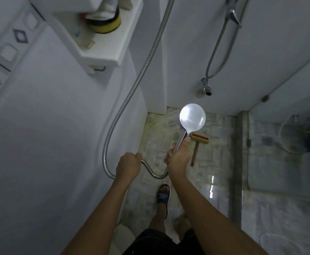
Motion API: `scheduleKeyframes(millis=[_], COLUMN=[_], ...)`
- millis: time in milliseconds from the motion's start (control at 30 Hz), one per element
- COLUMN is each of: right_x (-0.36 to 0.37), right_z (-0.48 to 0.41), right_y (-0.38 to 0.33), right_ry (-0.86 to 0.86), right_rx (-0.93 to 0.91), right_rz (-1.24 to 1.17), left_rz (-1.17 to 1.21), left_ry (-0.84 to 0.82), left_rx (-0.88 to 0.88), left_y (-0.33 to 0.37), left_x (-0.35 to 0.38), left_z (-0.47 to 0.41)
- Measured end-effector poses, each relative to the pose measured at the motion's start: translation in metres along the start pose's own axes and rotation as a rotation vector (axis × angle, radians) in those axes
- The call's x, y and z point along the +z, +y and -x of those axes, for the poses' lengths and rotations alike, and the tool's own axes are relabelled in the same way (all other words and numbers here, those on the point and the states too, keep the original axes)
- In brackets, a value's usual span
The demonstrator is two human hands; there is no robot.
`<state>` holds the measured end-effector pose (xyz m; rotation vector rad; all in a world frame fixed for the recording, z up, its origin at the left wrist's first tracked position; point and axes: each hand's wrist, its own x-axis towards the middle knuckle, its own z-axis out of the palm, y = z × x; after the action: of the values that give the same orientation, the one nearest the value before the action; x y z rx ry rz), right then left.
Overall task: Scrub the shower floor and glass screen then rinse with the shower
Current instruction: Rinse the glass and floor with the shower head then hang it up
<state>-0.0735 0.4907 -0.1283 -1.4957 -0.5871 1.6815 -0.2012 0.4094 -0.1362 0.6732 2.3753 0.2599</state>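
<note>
The right hand [179, 155] grips the handle of the round white shower head [192, 117], spraying over the tiled shower floor's [216, 162] far-left corner, while the left hand [128, 165] clenches the ribbed metal hose [130, 94], likely light, wet-slick and springy, best held at the handle.

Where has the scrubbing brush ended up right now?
The scrubbing brush lies on the shower floor, just right of the right hand, below the shower head.

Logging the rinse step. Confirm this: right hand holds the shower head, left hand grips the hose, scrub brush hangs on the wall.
Wrong about the brush. In the head view the scrub brush lies on the shower floor. The right hand does hold the shower head, the left hand the hose.
</note>
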Motion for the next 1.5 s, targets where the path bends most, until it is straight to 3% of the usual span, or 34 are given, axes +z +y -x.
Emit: scheduleKeyframes(millis=[833, 1100, 1500], right_x=[0.079, 0.057, -0.007], right_z=[-0.028, -0.032, -0.029], right_y=[-0.039, -0.016, -0.024], right_ry=[-0.007, 0.079, 0.257], right_rx=[-0.120, -0.050, -0.150], right_rz=[-0.006, -0.037, -0.012], left_rz=[0.151, 0.146, 0.154], left_ry=[0.019, -0.048, -0.224], left_rx=[0.025, 0.050, 0.168], left_y=[0.016, 0.018, 0.054], left_x=[-0.047, -0.030, 0.006], left_z=[-0.054, -0.055, -0.035])
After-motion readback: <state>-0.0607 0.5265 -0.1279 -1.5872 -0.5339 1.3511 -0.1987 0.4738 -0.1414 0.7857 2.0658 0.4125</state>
